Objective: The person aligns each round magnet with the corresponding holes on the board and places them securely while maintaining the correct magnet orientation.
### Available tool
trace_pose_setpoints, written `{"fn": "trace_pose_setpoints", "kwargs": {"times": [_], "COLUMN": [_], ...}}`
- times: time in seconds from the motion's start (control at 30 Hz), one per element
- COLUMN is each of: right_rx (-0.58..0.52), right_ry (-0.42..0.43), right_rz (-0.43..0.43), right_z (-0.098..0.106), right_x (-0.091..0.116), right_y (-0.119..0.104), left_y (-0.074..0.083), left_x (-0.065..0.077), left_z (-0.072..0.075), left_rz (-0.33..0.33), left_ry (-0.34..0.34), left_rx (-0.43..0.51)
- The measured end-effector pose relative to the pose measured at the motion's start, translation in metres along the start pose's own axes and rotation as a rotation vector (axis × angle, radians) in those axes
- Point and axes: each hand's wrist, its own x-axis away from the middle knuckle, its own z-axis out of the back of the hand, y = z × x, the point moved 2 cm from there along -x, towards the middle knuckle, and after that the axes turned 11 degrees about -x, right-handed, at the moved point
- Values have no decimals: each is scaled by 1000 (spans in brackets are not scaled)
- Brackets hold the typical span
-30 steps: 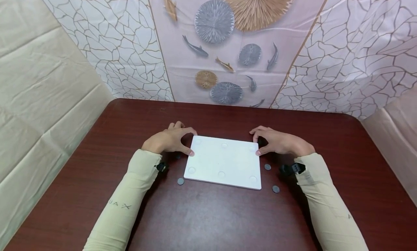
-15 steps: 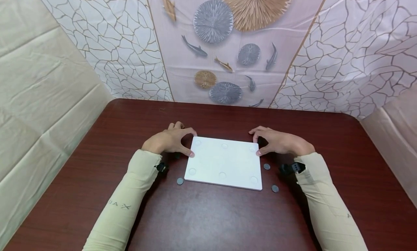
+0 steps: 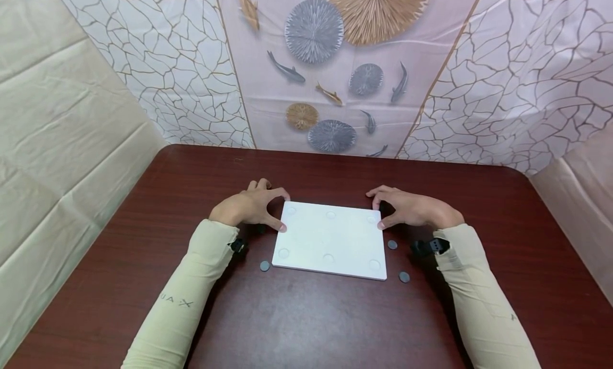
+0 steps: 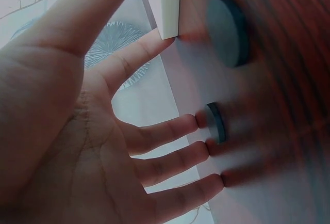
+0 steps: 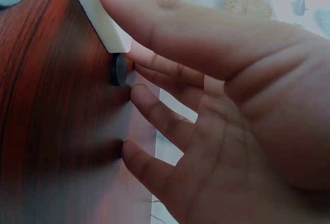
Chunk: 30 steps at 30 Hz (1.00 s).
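Note:
A white rectangular board (image 3: 330, 238) with several faint round marks lies on the table between both hands. My left hand (image 3: 246, 205) holds its far left corner, thumb on the left side and index finger at the corner. Its other fingers (image 4: 172, 154) reach down to the tabletop. My right hand (image 3: 409, 208) has the far right corner in the same way, thumb (image 5: 139, 15) along the board's edge and the other fingers spread. A small dark disc (image 4: 215, 123) sits by the left fingertips; another dark disc (image 5: 119, 69) is beside the right fingers.
More grey discs lie loose: one disc (image 3: 265, 266) left of the board, and two at its right, a nearer disc (image 3: 404, 277) and a farther disc (image 3: 392, 244). The dark reddish wooden table (image 3: 306, 326) ends at a patterned curtain (image 3: 330, 92).
The board has shifted very slightly to the right and toward me. Both hands stay almost in the same place, and the discs lie as before.

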Motion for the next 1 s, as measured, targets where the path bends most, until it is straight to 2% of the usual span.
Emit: {"fn": "trace_pose_setpoints", "kwargs": {"times": [0.83,1.0], "right_rx": [1,0], "right_ry": [-5,2], "right_rz": [-5,-17], "right_z": [2,0], "right_x": [2,3], "right_y": [-2,-1], "left_y": [1,1], "left_x": [0,2], "left_z": [2,0], "left_rz": [2,-14], "left_ry": [-25,-28], "left_rx": [28,32]}}
